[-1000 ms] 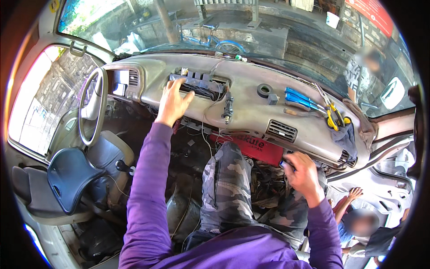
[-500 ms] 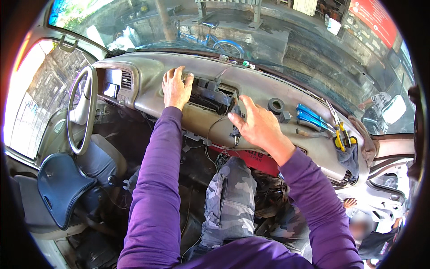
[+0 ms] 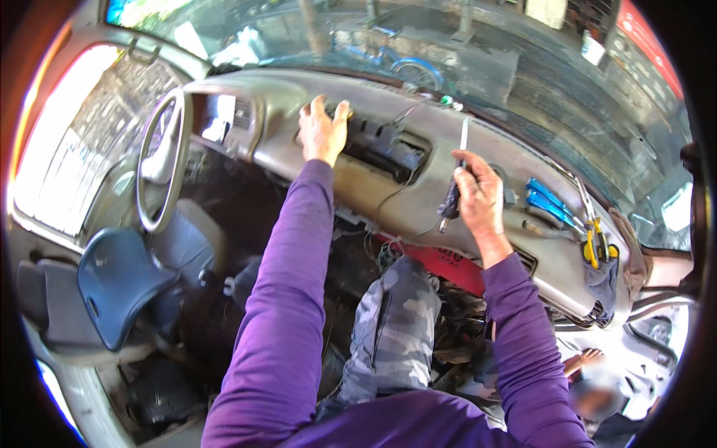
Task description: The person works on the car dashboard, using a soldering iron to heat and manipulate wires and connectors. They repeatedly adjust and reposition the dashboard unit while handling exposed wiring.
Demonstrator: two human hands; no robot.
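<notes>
My left hand point(image 3: 323, 134) rests at the left end of a rectangular opening in the dashboard point(image 3: 276, 112). Its fingers are apart; their tips are partly hard to make out. Dark parts point(image 3: 381, 142) and thin wires show inside the opening. To the right of it, above the dashboard, my right hand point(image 3: 480, 196) is closed round a slim black-handled tool point(image 3: 452, 193). A pale, flat blade-like end points up from it, and a small metal tip points down. The tool's exact kind is unclear. A thin wire hangs near its lower end.
Blue-handled tools point(image 3: 549, 201), yellow-handled pliers point(image 3: 595, 243) and a grey cloth point(image 3: 601, 280) lie on the dashboard's right side. At left are the steering wheel point(image 3: 179, 168) and a blue seat-like pad point(image 3: 119, 287). Another person point(image 3: 597, 396) is outside at lower right.
My right hand has moved right, away from the opening, with the black-handled tool now upright in it. My left hand stays by the opening. The whole view has shifted and tilted.
</notes>
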